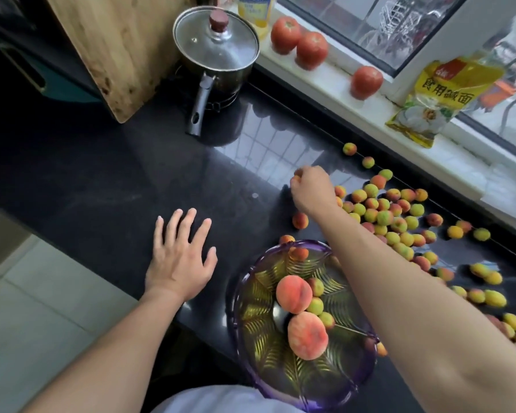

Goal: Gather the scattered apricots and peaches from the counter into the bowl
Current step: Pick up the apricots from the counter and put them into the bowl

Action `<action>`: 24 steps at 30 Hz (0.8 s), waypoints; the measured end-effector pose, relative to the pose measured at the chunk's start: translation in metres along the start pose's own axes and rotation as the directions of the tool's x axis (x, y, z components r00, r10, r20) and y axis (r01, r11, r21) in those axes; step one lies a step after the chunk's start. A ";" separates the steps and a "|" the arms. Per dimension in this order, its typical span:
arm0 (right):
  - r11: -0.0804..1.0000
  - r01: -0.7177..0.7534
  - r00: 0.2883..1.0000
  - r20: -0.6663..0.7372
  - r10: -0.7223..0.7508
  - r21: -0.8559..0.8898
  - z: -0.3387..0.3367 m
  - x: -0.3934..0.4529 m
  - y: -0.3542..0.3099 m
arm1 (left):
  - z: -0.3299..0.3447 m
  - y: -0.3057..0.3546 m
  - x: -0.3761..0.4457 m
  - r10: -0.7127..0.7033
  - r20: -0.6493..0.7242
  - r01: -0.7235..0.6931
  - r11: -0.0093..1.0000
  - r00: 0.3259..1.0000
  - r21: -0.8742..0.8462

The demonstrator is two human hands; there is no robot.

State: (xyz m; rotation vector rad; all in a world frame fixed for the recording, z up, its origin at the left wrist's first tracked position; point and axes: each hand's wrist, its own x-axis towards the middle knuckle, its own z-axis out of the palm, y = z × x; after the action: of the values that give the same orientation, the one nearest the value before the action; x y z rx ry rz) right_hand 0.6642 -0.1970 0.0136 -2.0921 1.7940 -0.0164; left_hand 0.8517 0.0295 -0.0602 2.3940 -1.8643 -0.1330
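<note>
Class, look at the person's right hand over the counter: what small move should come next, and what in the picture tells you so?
Probably carry the right hand back to the bowl and drop its fruit in. Its fingers are curled around a small apricot lifted clear of the pile, and the bowl holds only a few fruits so far.

Two hands in view: left hand [181, 263], right hand [310, 190].

Bowl [251, 347]: one, purple-tinted glass. Inside it, two peaches, upper peach [294, 294] and lower peach [308, 335], plus three small apricots in the bowl [315, 305] visible beside them.

Scattered apricots [385, 217] on the counter [102, 180]: several dozen; exact count not possible, since the right forearm hides some.

Tomatoes [312, 50] on the sill: three.

Saucepan [218, 55] with glass lid: one.

Wooden board [116, 49]: one.

Yellow packet [441, 99]: one.

Yellow-labelled bottle [255, 13]: one, partly cut off at the frame's top.
</note>
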 end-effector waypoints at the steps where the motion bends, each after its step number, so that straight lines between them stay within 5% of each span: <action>1: 0.997 0.032 0.999 -0.029 -0.030 0.068 -0.006 -0.008 0.000 | 0.000 0.000 0.000 -0.001 -0.002 0.001 1.000 1.000 -0.007; 6: 0.920 0.161 0.980 -0.172 -0.105 0.357 -0.047 -0.097 0.025 | -0.003 0.001 -0.002 -0.010 -0.005 0.010 1.000 1.000 -0.024; 10: 0.927 0.077 0.997 -0.005 -0.081 0.368 -0.055 -0.186 0.074 | -0.007 0.004 -0.004 -0.016 -0.002 0.016 1.000 1.000 -0.024; 17: 0.993 0.120 0.987 0.105 -0.118 -0.010 -0.023 -0.240 0.122 | -0.010 0.007 -0.005 -0.037 -0.002 0.037 0.998 0.999 -0.045; 24: 0.892 0.322 0.946 0.124 -0.298 -0.317 0.002 -0.222 0.116 | -0.011 0.006 -0.005 -0.035 -0.006 0.035 0.999 0.999 -0.042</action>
State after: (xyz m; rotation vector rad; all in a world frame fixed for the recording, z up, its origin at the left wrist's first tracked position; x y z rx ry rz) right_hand 0.5135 0.0025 0.0306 -2.5645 1.4819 0.2940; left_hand 0.8462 0.0336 -0.0484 2.3972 -1.7988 -0.1648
